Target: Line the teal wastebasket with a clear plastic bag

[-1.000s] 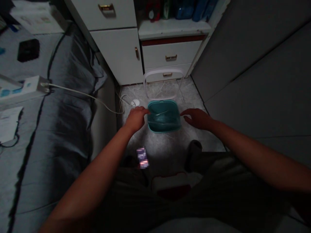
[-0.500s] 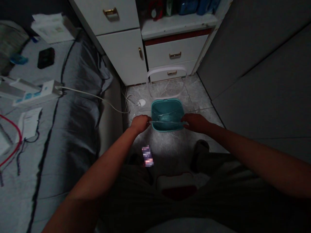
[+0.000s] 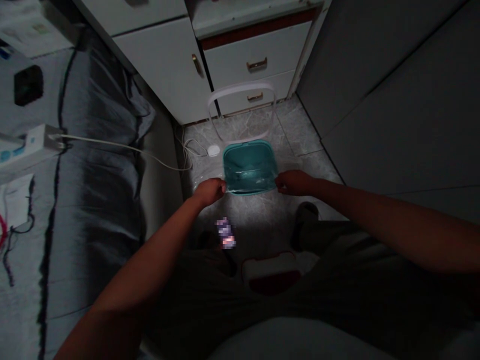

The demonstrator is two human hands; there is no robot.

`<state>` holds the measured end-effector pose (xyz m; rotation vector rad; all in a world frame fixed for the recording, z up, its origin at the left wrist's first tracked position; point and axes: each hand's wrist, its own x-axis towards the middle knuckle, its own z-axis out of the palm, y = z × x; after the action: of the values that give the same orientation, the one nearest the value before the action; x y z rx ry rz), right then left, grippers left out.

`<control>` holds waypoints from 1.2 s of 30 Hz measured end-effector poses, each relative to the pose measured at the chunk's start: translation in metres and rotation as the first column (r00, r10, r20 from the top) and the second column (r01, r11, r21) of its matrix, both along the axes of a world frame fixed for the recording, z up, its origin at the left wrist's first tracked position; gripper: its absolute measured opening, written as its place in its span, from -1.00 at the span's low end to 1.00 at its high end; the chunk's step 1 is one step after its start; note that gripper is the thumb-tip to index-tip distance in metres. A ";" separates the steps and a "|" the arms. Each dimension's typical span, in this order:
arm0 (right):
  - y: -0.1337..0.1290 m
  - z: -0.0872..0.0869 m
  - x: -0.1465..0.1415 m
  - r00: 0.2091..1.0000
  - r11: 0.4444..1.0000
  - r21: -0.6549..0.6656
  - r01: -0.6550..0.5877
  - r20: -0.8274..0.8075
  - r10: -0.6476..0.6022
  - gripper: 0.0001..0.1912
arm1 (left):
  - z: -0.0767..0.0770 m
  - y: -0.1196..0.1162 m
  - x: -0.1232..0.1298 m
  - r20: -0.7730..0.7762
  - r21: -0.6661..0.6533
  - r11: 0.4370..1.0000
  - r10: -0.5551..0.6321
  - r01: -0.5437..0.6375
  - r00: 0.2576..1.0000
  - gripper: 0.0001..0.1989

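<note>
Between my hands a clear plastic bag [image 3: 245, 182] is stretched across the mouth of a teal bin [image 3: 240, 160] on the floor. My left hand [image 3: 211, 192] is closed on the bag's edge at the bin's near left corner. At the near right side, my right hand [image 3: 294, 183] pinches the other end of the same edge. Loose film spreads out past both sides of the bin. A pale rim-shaped ring [image 3: 242, 90] stands up behind the bin, apart from my hands.
White drawers [image 3: 258, 65] stand behind the bin. To the left is a bed [image 3: 108, 150] with a power strip [image 3: 41, 142]; its cable runs down to a white disc [image 3: 213, 150] on the floor. A lit phone-like object [image 3: 225, 233] and a red-and-white box-like thing [image 3: 272, 270] lie near my feet.
The view has shifted, so the surroundings sit further left and higher. The film between my hands now hangs lower and closer over the bin's near rim. Both hands keep their grip.
</note>
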<state>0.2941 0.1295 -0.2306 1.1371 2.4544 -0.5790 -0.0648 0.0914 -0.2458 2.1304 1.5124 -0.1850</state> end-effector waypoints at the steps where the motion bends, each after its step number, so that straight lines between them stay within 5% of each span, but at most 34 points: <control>1: 0.000 -0.002 0.001 1.000 1.000 -0.016 0.005 0.003 -0.005 -0.84 | -0.003 -0.001 0.000 -0.011 -0.012 1.000 -0.009 0.009 1.000 -0.89; 9: 0.001 -0.020 0.004 0.999 0.999 -0.019 0.041 0.033 -0.041 -0.85 | -0.016 -0.008 0.006 -0.119 -0.045 0.996 -0.086 0.081 0.989 -0.84; 16: 0.007 -0.029 0.009 0.994 0.993 0.045 0.106 0.038 -0.107 -0.82 | -0.018 -0.007 0.005 -0.116 -0.008 1.000 -0.007 0.006 0.993 -0.86; 24: 0.026 -0.027 0.021 0.966 0.975 0.035 0.219 -0.149 -0.212 -0.62 | -0.009 -0.002 0.006 -0.128 -0.013 0.996 0.087 -0.090 0.988 -0.83; 28: 0.035 -0.030 0.024 0.921 0.950 -0.022 0.312 -0.237 -0.308 -0.72 | -0.010 0.005 -0.005 -0.119 -0.043 0.993 0.106 -0.112 0.987 -0.75; 32: 0.039 -0.034 0.020 0.872 0.902 -0.014 0.431 -0.250 -0.421 -0.76 | -0.009 0.009 -0.013 -0.064 -0.068 0.976 0.201 -0.205 0.978 -0.75; 36: 0.039 -0.031 0.014 0.813 0.845 0.048 0.533 -0.304 -0.496 -0.78 | -0.004 0.012 -0.010 -0.029 0.108 0.926 0.367 -0.362 0.930 -0.81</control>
<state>0.3080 0.1689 -0.2617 1.9286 2.4270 -0.7862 -0.0748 0.1035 -0.2496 1.8838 1.9520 -0.0281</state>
